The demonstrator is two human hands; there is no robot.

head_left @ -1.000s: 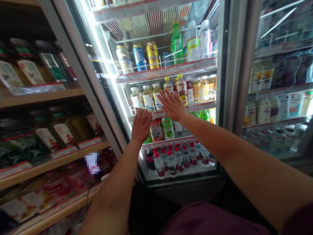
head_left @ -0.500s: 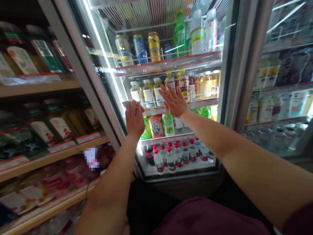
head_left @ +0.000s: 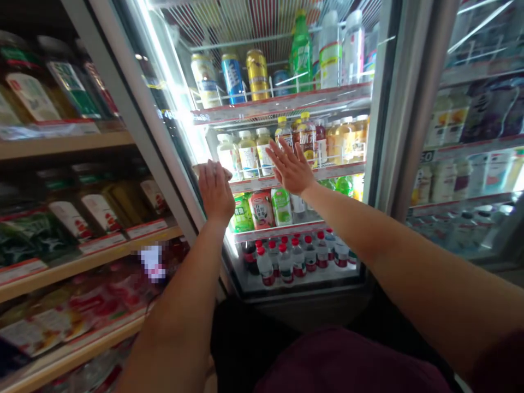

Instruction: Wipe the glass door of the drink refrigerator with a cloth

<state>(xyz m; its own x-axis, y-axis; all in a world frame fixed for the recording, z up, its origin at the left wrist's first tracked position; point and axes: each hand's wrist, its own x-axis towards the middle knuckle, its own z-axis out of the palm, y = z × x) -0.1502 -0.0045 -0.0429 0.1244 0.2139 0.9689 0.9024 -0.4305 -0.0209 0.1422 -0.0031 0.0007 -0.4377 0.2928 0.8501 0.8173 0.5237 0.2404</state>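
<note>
A glass cooler door [head_left: 176, 164] stands in front of me with lit shelves of drinks behind it. My left hand [head_left: 216, 192] lies over a pale, thin cloth [head_left: 226, 174], pressing it to the left part of the glass. Only the cloth's edges show past the fingers, so I cannot tell whether it is fabric or paper. My right hand [head_left: 293, 168] rests flat near the middle of the pane, fingers spread and holding nothing. Through the glass, yellow-capped tea bottles [head_left: 307, 136] appear just beyond its fingertips.
At left, wooden shelves [head_left: 61, 143] carry bottled drinks and packets. Behind the glass are cans [head_left: 257, 75], a green bottle [head_left: 301, 52] and red-capped water bottles [head_left: 286, 265]. A metal door frame [head_left: 403, 109] divides this cooler from another at right.
My left hand has slid a little to the left across the glass, taking the cloth along. My right hand has stayed in nearly the same place.
</note>
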